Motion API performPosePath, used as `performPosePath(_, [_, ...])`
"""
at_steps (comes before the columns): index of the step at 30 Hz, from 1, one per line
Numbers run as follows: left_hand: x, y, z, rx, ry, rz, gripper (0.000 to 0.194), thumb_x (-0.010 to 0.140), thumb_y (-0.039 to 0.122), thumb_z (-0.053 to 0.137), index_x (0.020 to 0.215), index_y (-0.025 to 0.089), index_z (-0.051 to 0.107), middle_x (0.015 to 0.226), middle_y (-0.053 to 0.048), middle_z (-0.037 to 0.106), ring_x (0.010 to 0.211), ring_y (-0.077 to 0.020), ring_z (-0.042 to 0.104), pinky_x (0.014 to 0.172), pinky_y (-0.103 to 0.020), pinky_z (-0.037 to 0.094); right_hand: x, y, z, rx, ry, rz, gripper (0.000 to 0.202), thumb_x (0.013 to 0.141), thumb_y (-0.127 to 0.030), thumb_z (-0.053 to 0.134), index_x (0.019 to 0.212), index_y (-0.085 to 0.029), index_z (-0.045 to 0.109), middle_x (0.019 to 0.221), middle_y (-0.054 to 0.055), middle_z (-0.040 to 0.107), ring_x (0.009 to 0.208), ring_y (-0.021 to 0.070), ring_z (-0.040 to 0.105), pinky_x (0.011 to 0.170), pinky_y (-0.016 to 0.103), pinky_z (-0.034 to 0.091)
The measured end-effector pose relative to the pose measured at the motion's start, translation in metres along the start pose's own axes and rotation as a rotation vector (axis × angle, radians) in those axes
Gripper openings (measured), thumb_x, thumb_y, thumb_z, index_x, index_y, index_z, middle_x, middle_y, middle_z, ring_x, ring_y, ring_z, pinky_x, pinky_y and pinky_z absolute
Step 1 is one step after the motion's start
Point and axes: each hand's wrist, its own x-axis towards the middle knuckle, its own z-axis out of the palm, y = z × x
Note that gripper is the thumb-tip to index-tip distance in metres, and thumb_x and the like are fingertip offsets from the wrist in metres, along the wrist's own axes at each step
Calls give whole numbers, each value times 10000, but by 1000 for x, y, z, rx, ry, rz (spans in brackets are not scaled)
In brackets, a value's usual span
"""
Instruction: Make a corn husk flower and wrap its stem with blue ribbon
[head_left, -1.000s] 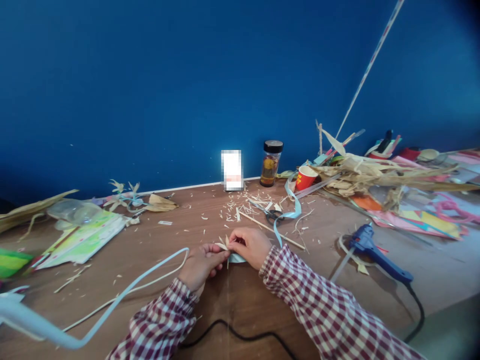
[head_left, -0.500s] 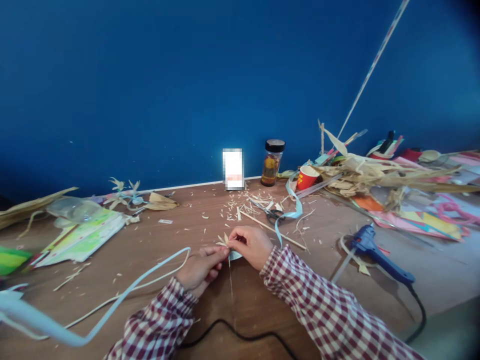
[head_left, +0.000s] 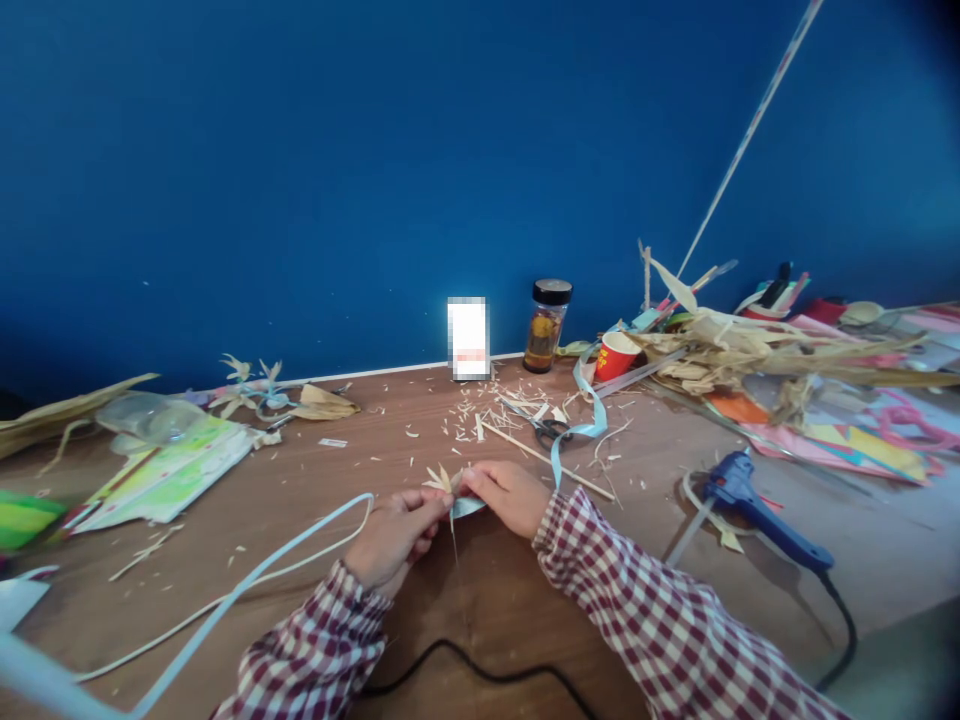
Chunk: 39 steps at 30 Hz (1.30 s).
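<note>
Above the table (head_left: 300,470), left hand (head_left: 394,535) and right hand (head_left: 510,495), each grip seemingly pinching a husk flower (head_left: 444,482).

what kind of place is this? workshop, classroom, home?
Most likely a craft table in a hobby or classroom space; which one I cannot tell. Signs: a blue glue gun, scissors, heaped dried husks, and both hands pinching a small husk flower.

Head-worn view, forward-down, near table (head_left: 225,520).
</note>
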Motion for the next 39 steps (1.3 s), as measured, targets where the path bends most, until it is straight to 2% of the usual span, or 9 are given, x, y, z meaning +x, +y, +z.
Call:
performPosePath(4, [-1,1,0,64,70,22,371,559,463,686,675,131,568,467,70,412,389,-26,289,374,-162,170,0,-2,-4,-48,-47,74,371,889,-373,342,733,-146,592,634,5,592,578,98,492,556,219,334])
performPosePath(8, [1,0,-2,121,96,20,368,572,486,662,664,145,560,440,79,401,360,-28,287,361,-169,166,-1,-5,-5,-62,-105,42,355,857,-369,400,657,-145,590,539,-27,500,519,82,416,502,202,288])
performPosePath(12, [5,-4,-3,148,108,54,321,595,449,659,645,145,566,440,71,432,371,-36,323,369,-171,209,-3,-7,-4,-45,-76,88,222,778,-327,517,705,-152,631,536,-41,475,528,80,404,502,192,285])
performPosePath(15, [7,-8,-3,147,113,72,315,604,437,661,629,139,560,433,65,444,371,-37,331,374,-169,223,-5,-7,-1,-22,-36,87,206,760,-315,528,704,-153,644,549,-36,504,547,85,427,526,194,307])
performPosePath(21, [7,-7,-3,25,51,18,327,601,399,694,720,121,569,460,68,441,365,-14,302,360,-143,173,-4,-6,-1,30,3,62,258,780,-316,478,695,-144,651,542,-26,510,545,91,434,526,196,323])
performPosePath(25, [5,-5,-3,-111,15,-5,308,579,353,726,685,120,555,466,69,430,370,0,277,351,-127,144,-5,-8,-3,60,-14,43,291,796,-304,446,676,-135,651,525,-26,496,524,86,424,507,191,321])
performPosePath(29, [5,-6,-1,-226,-1,-9,274,562,294,750,655,125,555,509,59,456,389,6,298,347,-109,159,-6,-8,-2,79,-17,45,272,784,-295,454,709,-137,662,548,-21,525,538,92,445,532,194,344])
performPosePath(34, [5,-4,1,-318,-22,-44,278,528,210,772,734,119,609,544,56,458,424,5,330,341,-87,173,-6,-5,-1,95,-25,11,276,782,-291,446,698,-135,657,573,-14,549,565,99,469,550,196,349])
performPosePath(39, [5,-2,1,-327,-2,-28,243,501,186,775,612,110,572,496,54,448,421,2,317,339,-84,165,-5,-5,0,72,-41,32,269,774,-292,455,699,-138,662,572,-14,557,551,94,460,544,197,342])
